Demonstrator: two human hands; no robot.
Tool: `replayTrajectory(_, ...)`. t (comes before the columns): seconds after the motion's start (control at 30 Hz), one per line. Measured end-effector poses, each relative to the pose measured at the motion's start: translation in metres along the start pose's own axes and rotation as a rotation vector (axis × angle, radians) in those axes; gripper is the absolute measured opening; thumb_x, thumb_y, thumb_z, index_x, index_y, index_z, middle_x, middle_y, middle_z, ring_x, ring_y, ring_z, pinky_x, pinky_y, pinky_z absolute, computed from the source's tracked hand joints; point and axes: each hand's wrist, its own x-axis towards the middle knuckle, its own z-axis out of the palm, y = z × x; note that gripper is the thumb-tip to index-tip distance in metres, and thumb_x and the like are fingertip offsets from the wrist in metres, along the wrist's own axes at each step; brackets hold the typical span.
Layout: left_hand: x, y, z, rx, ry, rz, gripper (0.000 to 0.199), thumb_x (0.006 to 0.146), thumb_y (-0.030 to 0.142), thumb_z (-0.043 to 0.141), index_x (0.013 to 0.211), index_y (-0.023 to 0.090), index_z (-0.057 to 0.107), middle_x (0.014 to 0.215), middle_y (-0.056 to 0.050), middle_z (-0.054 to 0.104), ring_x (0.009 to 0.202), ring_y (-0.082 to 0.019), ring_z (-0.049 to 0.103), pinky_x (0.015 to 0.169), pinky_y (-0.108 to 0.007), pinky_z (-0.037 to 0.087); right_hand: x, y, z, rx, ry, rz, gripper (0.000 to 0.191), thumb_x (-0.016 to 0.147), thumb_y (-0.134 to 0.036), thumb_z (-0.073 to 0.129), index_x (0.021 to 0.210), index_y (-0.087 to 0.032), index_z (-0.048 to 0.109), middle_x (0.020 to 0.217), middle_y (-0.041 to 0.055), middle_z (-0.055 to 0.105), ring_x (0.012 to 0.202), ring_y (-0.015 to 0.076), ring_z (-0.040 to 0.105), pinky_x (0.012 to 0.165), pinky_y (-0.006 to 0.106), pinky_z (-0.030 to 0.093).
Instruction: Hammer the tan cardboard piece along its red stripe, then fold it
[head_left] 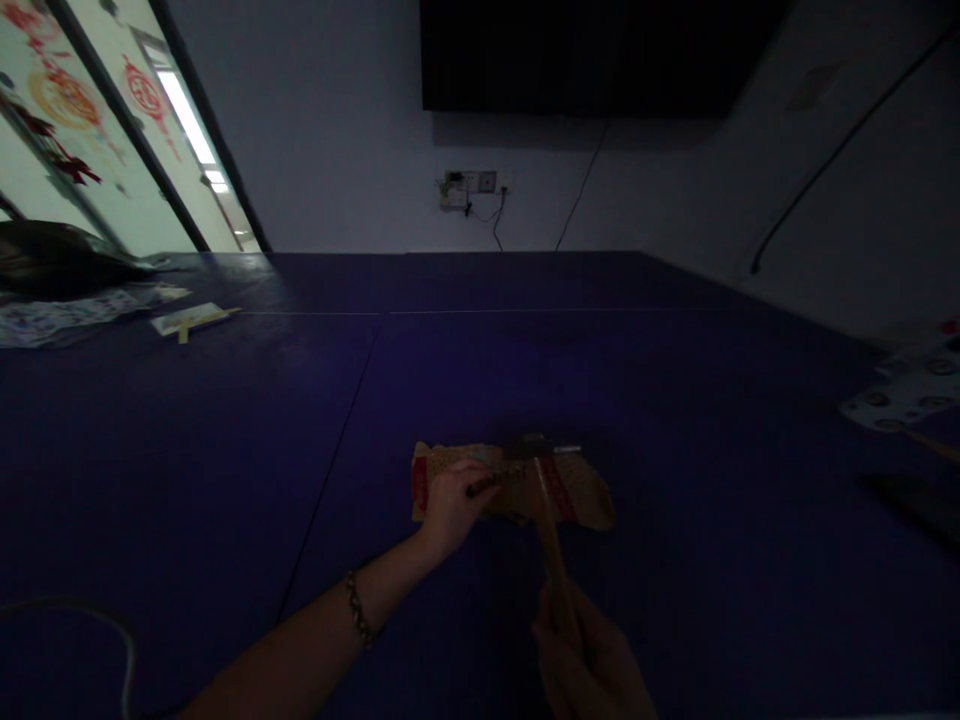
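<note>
A brown piece of packaging with red bands (589, 495) lies crumpled on the dark blue table (420, 380). My left hand (455, 500) is over its left part, fingers closed round a small dark rod-like item (484, 484). My right hand (589, 655) grips the wooden handle of a hammer (549, 535) near the bottom of the view. The hammer's dark head is over the middle of the packaging, close to the rod-like item; whether they touch is hard to tell in the dim light.
Printed sheets and a dark bag (60, 262) lie at the far left, near a white item with yellow strips (191, 318). More printed sheets (911, 395) and a dark flat object (915, 508) are at the right. A grey cable (112, 622) curves at the lower left.
</note>
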Motion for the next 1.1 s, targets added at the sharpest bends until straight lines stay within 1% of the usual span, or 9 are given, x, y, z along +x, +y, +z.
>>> replayTrajectory(0.13,0.001,-0.003,0.002,0.010,0.016,-0.005,0.009,0.072,0.016,0.060,0.071,0.017,0.069,0.078,-0.003,0.065,0.069,-0.014,0.059,0.062,-0.023,0.046,0.010,-0.005,-0.005,-0.072,-0.061,0.068,0.038,0.065,-0.044,0.054,0.089,-0.016,0.061,0.068,0.0027,0.058,0.063,0.0180,0.054,0.055,0.025,0.044)
replayTrajectory(0.27,0.001,-0.003,0.001,0.030,-0.008,-0.011,0.010,0.073,0.017,0.060,0.071,0.017,0.069,0.077,-0.003,0.064,0.066,-0.013,0.058,0.059,-0.022,0.045,0.009,-0.009,-0.005,-0.053,-0.139,0.008,0.033,0.068,-0.042,0.051,0.084,-0.015,0.060,0.061,-0.0007,0.052,0.054,0.0141,0.049,0.051,0.023,0.040)
replayTrajectory(0.4,0.002,-0.002,0.002,0.037,-0.006,-0.016,0.011,0.074,0.018,0.059,0.068,0.017,0.068,0.075,-0.002,0.063,0.066,-0.012,0.058,0.059,-0.021,0.045,0.007,-0.008,-0.003,-0.048,-0.063,-0.015,0.035,0.068,-0.043,0.051,0.086,-0.015,0.059,0.060,-0.0011,0.051,0.052,0.0133,0.046,0.047,0.022,0.037)
replayTrajectory(0.57,0.002,-0.001,0.001,0.039,-0.004,-0.013,0.011,0.073,0.017,0.060,0.066,0.017,0.069,0.076,-0.003,0.063,0.068,-0.014,0.058,0.061,-0.022,0.045,0.010,-0.003,-0.002,-0.168,-0.063,-0.014,0.028,0.066,-0.040,0.054,0.081,-0.017,0.059,0.063,0.0009,0.055,0.059,0.0163,0.050,0.054,0.024,0.041)
replayTrajectory(0.73,0.001,-0.001,-0.001,0.043,-0.011,0.001,0.014,0.076,0.018,0.058,0.066,0.016,0.068,0.079,-0.004,0.064,0.072,-0.015,0.059,0.064,-0.023,0.046,0.003,-0.001,-0.007,-0.059,-0.010,-0.072,0.028,0.068,-0.044,0.050,0.074,-0.017,0.057,0.055,-0.0024,0.048,0.049,0.0128,0.044,0.048,0.023,0.036)
replayTrajectory(0.83,0.001,0.000,-0.002,0.074,-0.024,0.008,0.013,0.076,0.018,0.057,0.067,0.016,0.067,0.082,-0.004,0.063,0.076,-0.016,0.059,0.069,-0.026,0.046,0.004,-0.005,-0.019,-0.029,0.076,-0.062,0.030,0.068,-0.046,0.048,0.075,-0.017,0.055,0.052,-0.0045,0.043,0.045,0.0111,0.039,0.042,0.022,0.031)
replayTrajectory(0.9,0.000,0.001,-0.002,0.091,-0.022,0.018,0.006,0.073,0.017,0.061,0.076,0.017,0.066,0.085,-0.004,0.063,0.081,-0.018,0.058,0.074,-0.028,0.046,0.009,-0.007,-0.032,-0.103,0.111,-0.030,0.029,0.068,-0.046,0.048,0.075,-0.018,0.054,0.050,-0.0053,0.043,0.043,0.0110,0.039,0.040,0.022,0.030)
replayTrajectory(1.03,-0.006,0.003,-0.003,0.105,0.051,0.025,0.032,0.069,0.015,0.064,0.100,0.017,0.058,0.089,-0.005,0.060,0.080,-0.018,0.057,0.075,-0.031,0.047,0.026,-0.006,-0.066,-0.384,0.078,-0.050,0.029,0.067,-0.045,0.045,0.069,-0.018,0.054,0.053,-0.0013,0.054,0.050,0.0156,0.051,0.047,0.025,0.037)
replayTrajectory(1.1,-0.009,0.005,-0.004,0.117,0.115,0.047,0.039,0.071,0.014,0.060,0.109,0.017,0.052,0.094,-0.005,0.058,0.081,-0.017,0.057,0.077,-0.031,0.047,0.036,0.001,-0.084,-0.517,0.153,-0.057,0.031,0.066,-0.047,0.040,0.070,-0.019,0.054,0.052,0.0008,0.058,0.049,0.0181,0.054,0.047,0.027,0.038)
